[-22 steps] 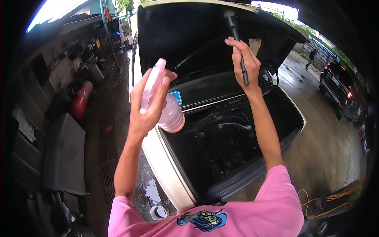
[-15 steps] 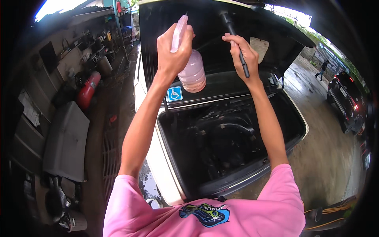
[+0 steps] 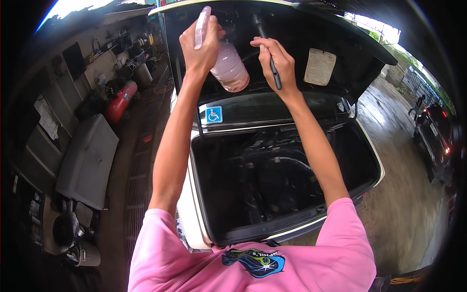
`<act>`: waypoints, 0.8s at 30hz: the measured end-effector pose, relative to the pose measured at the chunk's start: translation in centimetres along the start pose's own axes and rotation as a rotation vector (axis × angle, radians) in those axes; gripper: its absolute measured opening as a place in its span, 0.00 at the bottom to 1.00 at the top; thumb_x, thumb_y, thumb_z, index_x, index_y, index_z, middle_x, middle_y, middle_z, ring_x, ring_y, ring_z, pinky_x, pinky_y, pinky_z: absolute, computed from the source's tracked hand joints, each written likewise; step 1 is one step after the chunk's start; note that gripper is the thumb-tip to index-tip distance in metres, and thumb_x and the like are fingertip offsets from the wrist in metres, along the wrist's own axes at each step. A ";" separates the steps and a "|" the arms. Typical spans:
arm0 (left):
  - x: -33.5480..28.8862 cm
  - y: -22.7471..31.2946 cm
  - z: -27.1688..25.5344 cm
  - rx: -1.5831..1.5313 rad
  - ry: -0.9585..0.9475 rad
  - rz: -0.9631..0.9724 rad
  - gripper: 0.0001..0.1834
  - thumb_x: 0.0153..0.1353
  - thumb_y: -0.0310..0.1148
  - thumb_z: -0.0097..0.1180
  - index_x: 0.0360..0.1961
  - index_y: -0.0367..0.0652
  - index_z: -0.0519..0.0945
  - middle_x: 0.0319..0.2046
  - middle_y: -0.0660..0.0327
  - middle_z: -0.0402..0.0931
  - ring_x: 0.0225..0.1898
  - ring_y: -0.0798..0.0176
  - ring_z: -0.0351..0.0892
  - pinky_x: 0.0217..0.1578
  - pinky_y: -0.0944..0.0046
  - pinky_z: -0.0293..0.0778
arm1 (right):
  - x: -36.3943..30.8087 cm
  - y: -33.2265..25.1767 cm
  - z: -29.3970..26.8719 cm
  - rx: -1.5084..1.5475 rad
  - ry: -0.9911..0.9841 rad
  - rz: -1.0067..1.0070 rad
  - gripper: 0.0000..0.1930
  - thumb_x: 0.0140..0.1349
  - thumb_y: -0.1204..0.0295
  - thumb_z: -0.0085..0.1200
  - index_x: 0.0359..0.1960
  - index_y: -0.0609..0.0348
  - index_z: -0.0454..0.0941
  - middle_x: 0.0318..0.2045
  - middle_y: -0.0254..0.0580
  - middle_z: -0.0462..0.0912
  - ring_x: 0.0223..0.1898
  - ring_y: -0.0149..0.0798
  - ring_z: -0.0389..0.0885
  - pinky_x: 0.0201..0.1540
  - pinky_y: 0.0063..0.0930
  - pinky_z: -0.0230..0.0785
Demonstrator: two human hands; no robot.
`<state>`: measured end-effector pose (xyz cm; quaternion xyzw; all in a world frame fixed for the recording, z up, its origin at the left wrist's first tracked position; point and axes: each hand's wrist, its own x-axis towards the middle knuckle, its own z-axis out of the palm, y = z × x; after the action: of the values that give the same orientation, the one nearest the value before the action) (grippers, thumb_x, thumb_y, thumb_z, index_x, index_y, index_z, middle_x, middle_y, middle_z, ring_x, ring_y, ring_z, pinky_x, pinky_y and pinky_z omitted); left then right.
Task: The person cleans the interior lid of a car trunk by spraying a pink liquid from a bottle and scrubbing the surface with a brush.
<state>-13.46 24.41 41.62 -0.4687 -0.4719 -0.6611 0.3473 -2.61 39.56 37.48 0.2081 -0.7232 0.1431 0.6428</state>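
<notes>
Since the earlier frame, the spray bottle (image 3: 230,69) has risen away from the blue sticker (image 3: 214,115), and the brush (image 3: 276,77) has shifted left, farther from the paper sheet (image 3: 320,67) on the raised trunk lid (image 3: 362,53). The person's left hand (image 3: 200,51) closes its fingers around the bottle's spray head, probably because the neck gives the firmest hold; whether the trigger is pressed, one cannot tell. The bottle hangs tilted before the lid, its base to the right and nearer. The right hand (image 3: 279,64) pinches the brush handle between thumb and fingers, rather like a pen, which seems to leave the far end free to point at the lid. Whether the bristles touch it is too dark to judge.
</notes>
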 end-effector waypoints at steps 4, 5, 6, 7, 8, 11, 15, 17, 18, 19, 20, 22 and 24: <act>-1.5 2.7 -3.5 0.005 -0.083 -0.083 0.21 0.72 0.41 0.47 0.41 0.31 0.83 0.36 0.52 0.85 0.39 0.63 0.84 0.44 0.64 0.76 | 0.1 -1.8 5.3 0.033 0.203 0.003 0.08 0.67 0.80 0.48 0.42 0.63 0.79 0.38 0.51 0.83 0.36 0.49 0.85 0.40 0.34 0.78; -1.8 3.2 -4.3 -0.054 -0.107 -0.087 0.22 0.72 0.41 0.47 0.42 0.29 0.82 0.37 0.51 0.85 0.41 0.62 0.84 0.49 0.62 0.75 | 0.1 -2.2 6.5 0.018 0.255 -0.001 0.08 0.66 0.80 0.48 0.42 0.63 0.79 0.37 0.51 0.83 0.37 0.50 0.85 0.39 0.35 0.78; -2.2 3.7 -5.4 -0.040 -0.178 -0.140 0.23 0.73 0.40 0.45 0.42 0.27 0.81 0.39 0.50 0.84 0.44 0.59 0.83 0.54 0.59 0.73 | 0.2 -2.5 7.5 0.027 0.240 -0.016 0.08 0.65 0.81 0.48 0.42 0.63 0.79 0.37 0.52 0.83 0.36 0.52 0.84 0.40 0.36 0.77; -2.5 4.0 -6.7 -0.094 -0.219 -0.153 0.23 0.73 0.40 0.44 0.43 0.25 0.80 0.39 0.49 0.83 0.44 0.58 0.83 0.56 0.57 0.72 | 0.4 -3.2 8.8 0.046 0.229 -0.033 0.08 0.64 0.81 0.49 0.42 0.63 0.79 0.37 0.53 0.82 0.36 0.54 0.84 0.41 0.38 0.77; -2.9 4.1 -7.7 -0.066 -0.239 -0.153 0.24 0.73 0.40 0.44 0.45 0.25 0.79 0.39 0.49 0.83 0.45 0.58 0.83 0.57 0.56 0.72 | 0.4 -4.3 9.4 0.065 0.135 -0.087 0.08 0.63 0.81 0.51 0.41 0.63 0.79 0.38 0.54 0.82 0.34 0.57 0.82 0.43 0.41 0.75; -4.1 4.2 -11.4 -0.133 -0.189 -0.202 0.25 0.72 0.41 0.47 0.53 0.25 0.76 0.36 0.54 0.85 0.40 0.65 0.82 0.50 0.65 0.71 | 1.8 -4.5 12.1 0.042 0.239 -0.125 0.07 0.63 0.80 0.51 0.41 0.62 0.78 0.32 0.50 0.83 0.33 0.55 0.81 0.42 0.41 0.74; -5.7 4.1 -17.1 -0.026 -0.227 -0.233 0.24 0.72 0.42 0.46 0.47 0.26 0.79 0.36 0.52 0.84 0.42 0.62 0.83 0.52 0.63 0.70 | -0.1 -4.1 11.6 0.097 0.545 0.130 0.07 0.70 0.76 0.46 0.42 0.64 0.77 0.36 0.45 0.87 0.32 0.38 0.86 0.34 0.27 0.76; -6.1 4.3 -18.8 -0.026 -0.290 -0.272 0.23 0.71 0.42 0.47 0.42 0.27 0.80 0.35 0.52 0.84 0.42 0.62 0.83 0.53 0.62 0.70 | 0.0 -2.8 8.7 -0.005 0.711 0.258 0.09 0.73 0.75 0.43 0.43 0.66 0.76 0.35 0.47 0.87 0.28 0.33 0.84 0.32 0.23 0.74; -6.4 4.4 -19.3 -0.041 -0.270 -0.286 0.23 0.71 0.42 0.47 0.39 0.28 0.81 0.36 0.52 0.84 0.42 0.61 0.83 0.53 0.62 0.70 | 0.1 -2.6 9.2 0.027 0.683 0.244 0.09 0.72 0.75 0.43 0.42 0.66 0.76 0.35 0.47 0.87 0.28 0.33 0.84 0.32 0.23 0.74; -6.4 4.6 -20.2 -0.043 -0.274 -0.287 0.23 0.71 0.42 0.47 0.39 0.28 0.81 0.36 0.52 0.84 0.42 0.61 0.83 0.53 0.62 0.70 | 0.8 -3.4 10.2 0.065 0.659 0.233 0.08 0.72 0.75 0.44 0.41 0.66 0.76 0.35 0.47 0.87 0.27 0.34 0.83 0.32 0.24 0.74; -6.2 4.7 -21.0 -0.016 -0.311 -0.252 0.22 0.71 0.41 0.47 0.39 0.28 0.81 0.36 0.51 0.84 0.42 0.60 0.83 0.53 0.61 0.70 | 1.4 -4.9 12.2 0.037 0.582 0.171 0.07 0.71 0.76 0.45 0.40 0.65 0.76 0.34 0.47 0.86 0.28 0.37 0.84 0.33 0.27 0.75; -6.7 5.2 -22.0 -0.001 -0.320 -0.259 0.22 0.70 0.41 0.47 0.38 0.28 0.81 0.37 0.50 0.84 0.42 0.58 0.83 0.53 0.61 0.71 | 2.0 -6.5 14.6 0.025 0.434 0.026 0.05 0.69 0.78 0.47 0.38 0.65 0.76 0.32 0.47 0.85 0.30 0.42 0.84 0.35 0.31 0.76; -7.5 5.3 -22.6 -0.039 -0.315 -0.283 0.22 0.70 0.41 0.47 0.38 0.27 0.81 0.37 0.49 0.84 0.42 0.58 0.83 0.53 0.60 0.71 | 1.6 -6.3 14.0 0.056 0.402 0.090 0.06 0.69 0.78 0.46 0.38 0.65 0.76 0.32 0.47 0.85 0.30 0.42 0.85 0.36 0.31 0.76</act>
<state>-12.89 1.47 33.45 -0.5021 -0.5687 -0.6306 0.1639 -11.93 27.23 36.81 0.1605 -0.5848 0.2303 0.7610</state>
